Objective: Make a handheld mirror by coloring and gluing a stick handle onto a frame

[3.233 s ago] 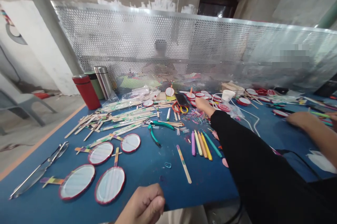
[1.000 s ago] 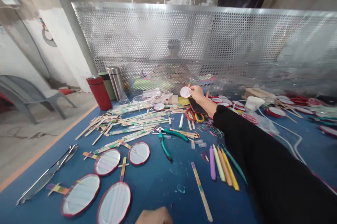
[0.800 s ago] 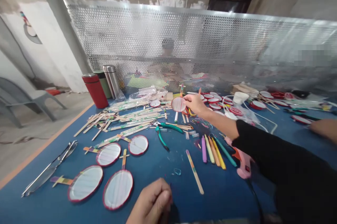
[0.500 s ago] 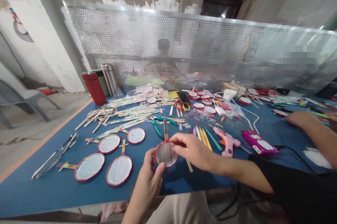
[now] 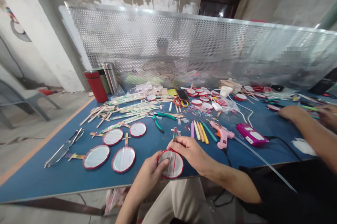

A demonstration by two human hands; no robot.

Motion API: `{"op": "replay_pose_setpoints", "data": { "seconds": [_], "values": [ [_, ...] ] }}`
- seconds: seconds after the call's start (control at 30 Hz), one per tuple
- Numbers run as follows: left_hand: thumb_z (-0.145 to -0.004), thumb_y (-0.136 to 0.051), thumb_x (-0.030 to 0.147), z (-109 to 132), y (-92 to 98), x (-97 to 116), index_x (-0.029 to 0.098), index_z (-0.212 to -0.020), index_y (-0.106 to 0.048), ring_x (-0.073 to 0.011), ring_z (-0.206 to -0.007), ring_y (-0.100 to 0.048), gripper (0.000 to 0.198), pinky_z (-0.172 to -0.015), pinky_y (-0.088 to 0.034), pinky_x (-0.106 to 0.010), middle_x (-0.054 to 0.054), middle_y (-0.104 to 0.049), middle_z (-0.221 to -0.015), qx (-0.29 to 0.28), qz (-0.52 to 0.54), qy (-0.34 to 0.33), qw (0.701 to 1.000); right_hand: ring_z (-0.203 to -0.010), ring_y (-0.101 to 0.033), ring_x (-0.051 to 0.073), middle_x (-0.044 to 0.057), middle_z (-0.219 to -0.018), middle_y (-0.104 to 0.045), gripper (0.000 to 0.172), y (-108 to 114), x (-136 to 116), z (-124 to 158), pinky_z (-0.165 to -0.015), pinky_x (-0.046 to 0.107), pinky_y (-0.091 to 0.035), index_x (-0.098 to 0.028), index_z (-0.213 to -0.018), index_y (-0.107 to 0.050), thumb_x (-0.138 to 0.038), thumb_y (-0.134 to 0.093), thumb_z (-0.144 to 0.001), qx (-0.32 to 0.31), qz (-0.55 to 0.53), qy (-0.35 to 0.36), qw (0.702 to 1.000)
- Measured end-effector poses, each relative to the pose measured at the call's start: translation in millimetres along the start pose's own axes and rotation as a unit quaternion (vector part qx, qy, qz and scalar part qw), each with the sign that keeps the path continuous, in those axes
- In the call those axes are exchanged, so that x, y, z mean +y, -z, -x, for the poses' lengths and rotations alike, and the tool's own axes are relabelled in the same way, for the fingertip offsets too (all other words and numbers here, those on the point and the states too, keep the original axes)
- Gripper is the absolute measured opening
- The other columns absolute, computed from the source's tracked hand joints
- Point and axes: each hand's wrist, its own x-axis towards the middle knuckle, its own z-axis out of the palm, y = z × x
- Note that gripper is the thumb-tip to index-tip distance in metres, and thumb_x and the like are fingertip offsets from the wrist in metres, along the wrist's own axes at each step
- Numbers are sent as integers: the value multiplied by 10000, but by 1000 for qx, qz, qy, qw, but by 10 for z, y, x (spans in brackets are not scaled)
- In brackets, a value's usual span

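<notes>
A round, red-rimmed disc with a coloured stick handle pointing away is held over the table's front edge. My left hand grips its left rim, thumb across the pale face. Where the handle meets the rim, my right hand pinches it with closed fingers. To the left lie several similar discs with stick handles, among them one large disc and another. Green-handled pliers rest beyond my hands. Right of them are coloured sticks and a pink glue gun.
Eyeglasses lie at the left; a red bottle stands behind. Loose wooden sticks cover the back left. A purple box with a cable sits right, near another person's arm. A perforated metal panel stands behind.
The held disc has come lower and nearer, and my right hand has shifted from its right side to the handle's base. The view has moved slightly; a clear rod now shows beside the glue gun.
</notes>
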Motion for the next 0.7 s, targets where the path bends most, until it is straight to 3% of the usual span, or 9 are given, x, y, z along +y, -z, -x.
{"op": "replay_pose_setpoints", "data": {
  "seconds": [0.27, 0.37, 0.47, 0.57, 0.63, 0.7],
  "values": [
    [-882, -476, 522, -8, -22, -14, 150, -820, -582, -139, -627, -512, 391, -601, -424, -229, -6, -601, -705, -25, 43, 19, 999, -650, -496, 134, -16, -681, -577, 347, -2, 51, 77, -596, 242, -388, -189, -718, -632, -501, -553, -849, 43, 55, 43, 997],
    [-868, -495, 544, -16, -45, -21, 144, -886, -580, -112, -540, -503, 410, -520, -419, -212, 6, -596, -678, -18, 88, 45, 995, -654, -497, 126, -25, -704, -574, 242, 11, 19, 132, -595, 235, -389, -197, -781, -616, -434, -599, -826, 11, 48, 48, 998],
    [-868, -462, 584, -17, -55, -17, 149, -1066, -526, -86, -373, -444, 482, -358, -330, -185, 35, -576, -591, -20, 129, 79, 988, -617, -497, 107, -41, -712, -580, 90, 73, -25, 90, -547, 215, -381, -203, -843, -605, -274, -615, -788, -41, 91, 38, 994],
    [-863, -453, 605, -9, -54, 7, 181, -1299, -320, -80, -277, -416, 622, -280, -262, -162, 66, -571, -565, -20, 181, 67, 981, -586, -528, 93, -48, -705, -606, 114, 219, -82, -226, -533, 201, -397, -192, -862, -621, -150, -542, -792, -21, 212, 39, 976],
    [-879, -432, 594, -2, -53, 37, 206, -1378, -195, -80, -275, -439, 675, -277, -281, -147, 68, -582, -575, -2, 193, 60, 979, -574, -545, 94, -43, -679, -610, 107, 356, -130, -614, -532, 203, -408, -166, -848, -633, -124, -547, -799, 10, 257, 32, 966],
    [-894, -417, 578, 3, -56, 71, 215, -1399, -168, -71, -272, -427, 670, -274, -278, -133, 63, -591, -572, 8, 190, 74, 979, -566, -551, 101, -28, -658, -601, 59, 510, -188, -1082, -526, 213, -422, -132, -797, -639, -160, -592, -821, 42, 303, 20, 952]
  ]
}}
